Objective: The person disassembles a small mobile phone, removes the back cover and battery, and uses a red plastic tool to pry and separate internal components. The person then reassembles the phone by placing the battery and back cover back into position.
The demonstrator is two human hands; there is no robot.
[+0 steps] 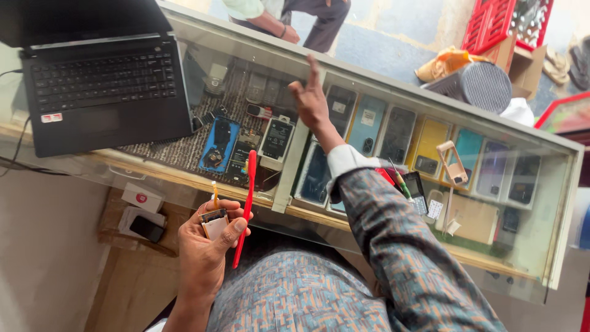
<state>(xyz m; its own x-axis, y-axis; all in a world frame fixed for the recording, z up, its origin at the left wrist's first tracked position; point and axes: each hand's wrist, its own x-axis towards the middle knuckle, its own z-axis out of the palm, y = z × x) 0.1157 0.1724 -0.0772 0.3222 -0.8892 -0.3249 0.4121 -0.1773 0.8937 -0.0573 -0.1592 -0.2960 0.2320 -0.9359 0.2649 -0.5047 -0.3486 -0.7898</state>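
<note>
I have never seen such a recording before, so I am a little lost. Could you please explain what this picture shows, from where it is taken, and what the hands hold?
There is one picture, from a camera on a person's head, looking down. No machine: two bare hands. The left hand holds a small phone part and a red tool. The right hand is raised over a glass counter, finger pointing, holding nothing. A laptop and a screwdriver lie on the glass; phones sit below it. Another person stands beyond the counter.
</note>
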